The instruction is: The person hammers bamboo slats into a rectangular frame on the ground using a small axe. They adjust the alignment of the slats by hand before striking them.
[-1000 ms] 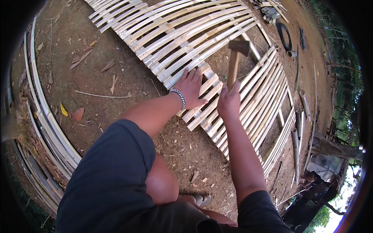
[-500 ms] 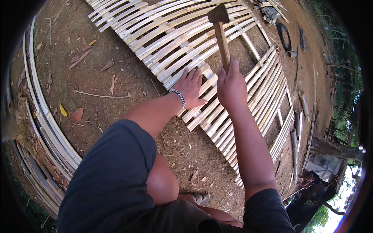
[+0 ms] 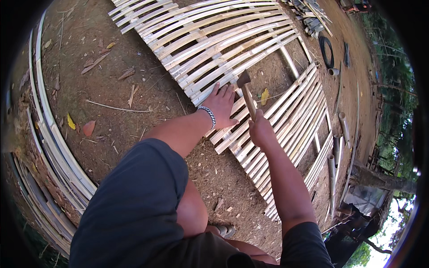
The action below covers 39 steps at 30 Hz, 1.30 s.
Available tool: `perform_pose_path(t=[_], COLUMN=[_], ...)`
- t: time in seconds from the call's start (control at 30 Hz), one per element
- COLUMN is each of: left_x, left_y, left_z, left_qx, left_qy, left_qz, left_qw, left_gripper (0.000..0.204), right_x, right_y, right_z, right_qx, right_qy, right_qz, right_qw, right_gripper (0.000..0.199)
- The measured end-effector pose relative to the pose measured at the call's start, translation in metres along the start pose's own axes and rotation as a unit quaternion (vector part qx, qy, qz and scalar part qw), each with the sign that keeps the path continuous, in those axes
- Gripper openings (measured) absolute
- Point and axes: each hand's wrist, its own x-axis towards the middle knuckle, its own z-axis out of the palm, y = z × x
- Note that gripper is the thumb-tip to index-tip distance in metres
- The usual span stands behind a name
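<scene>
Pale split-bamboo slats (image 3: 210,50) lie side by side over cross strips on the dirt, forming a long slatted panel with a gap near its middle. My left hand (image 3: 219,107), with a chain bracelet at the wrist, rests with spread fingers on the slat ends at the near edge. A wooden-handled hatchet (image 3: 248,96) is gripped in my right hand (image 3: 262,130). Its dark metal head is low, just right of my left fingertips, at the slats beside the gap. Whether the head touches a slat I cannot tell.
Long bamboo strips (image 3: 56,138) curve along the left side, with darker poles (image 3: 42,203) below them. At the right lie bamboo tubes (image 3: 344,127) and a black coil (image 3: 327,50). A pile of short pieces (image 3: 313,24) sits far right. My knee is close to the panel.
The hatchet has swung down from a raised position to the slats, my right hand lowering with it. My left hand stays on the slats. The view has shifted slightly.
</scene>
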Motion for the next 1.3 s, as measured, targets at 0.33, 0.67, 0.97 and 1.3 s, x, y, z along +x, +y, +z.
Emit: perform_pose_path(t=[0.33, 0.67, 0.97, 1.3], left_x=[0.003, 0.004, 0.001, -0.003], left_y=[0.001, 0.003, 0.001, -0.018], left_z=[0.007, 0.008, 0.005, 0.006], left_qx=[0.01, 0.012, 0.02, -0.173], left_qy=[0.006, 0.006, 0.003, 0.065], left_qz=[0.001, -0.007, -0.011, -0.032], left_qw=[1.0, 1.0, 1.0, 0.982], left_gripper=[0.104, 0.104, 0.105, 0.092], right_x=[-0.003, -0.003, -0.009, -0.222], right_y=[0.01, 0.009, 0.0, 0.12], right_z=[0.041, 0.046, 0.038, 0.139], right_qx=[0.084, 0.114, 0.16, 0.197], right_qy=[0.048, -0.005, -0.003, 0.14], right_qz=[0.007, -0.003, 0.036, -0.155], right_qw=[0.995, 0.994, 0.986, 0.958], right_gripper=[0.048, 0.043, 0.039, 0.05])
